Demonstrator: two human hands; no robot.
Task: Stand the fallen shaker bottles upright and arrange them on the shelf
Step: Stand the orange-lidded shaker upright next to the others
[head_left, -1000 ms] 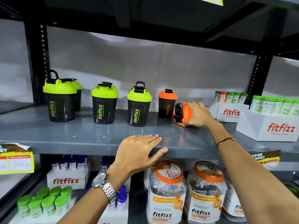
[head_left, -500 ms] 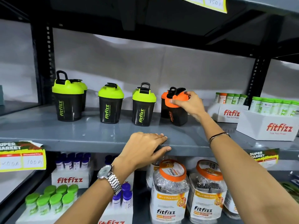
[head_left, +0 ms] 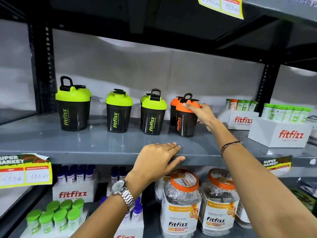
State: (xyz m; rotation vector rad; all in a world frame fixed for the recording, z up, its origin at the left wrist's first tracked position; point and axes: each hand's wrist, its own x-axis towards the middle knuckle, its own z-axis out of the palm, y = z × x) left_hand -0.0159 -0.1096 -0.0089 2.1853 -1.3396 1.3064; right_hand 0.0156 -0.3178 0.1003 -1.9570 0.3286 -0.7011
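An orange-lidded black shaker bottle (head_left: pixel 184 123) stands upright on the grey shelf (head_left: pixel 103 145). My right hand (head_left: pixel 201 114) grips its lid and side. Just behind it a second orange-lidded shaker (head_left: pixel 172 107) stands upright, mostly hidden. To the left, black shakers with green lids stand in a row: one (head_left: pixel 152 115), one (head_left: pixel 118 114) and a larger one (head_left: pixel 72 109), with more green lids partly hidden behind. My left hand (head_left: pixel 157 160) rests flat over the shelf's front edge, fingers spread, holding nothing.
White Fitfizz boxes of green-capped tubes (head_left: pixel 281 129) sit on the shelf at the right. Below are orange-lidded jars (head_left: pixel 181 203), tube boxes (head_left: pixel 73 188) and green-capped tubes (head_left: pixel 54 215). Price tags (head_left: pixel 25 170) hang on the shelf edge. An upper shelf lies close overhead.
My right hand has lifted the orange shaker from lying on its side to standing upright in front of the other orange one. My left hand has stayed on the shelf edge.
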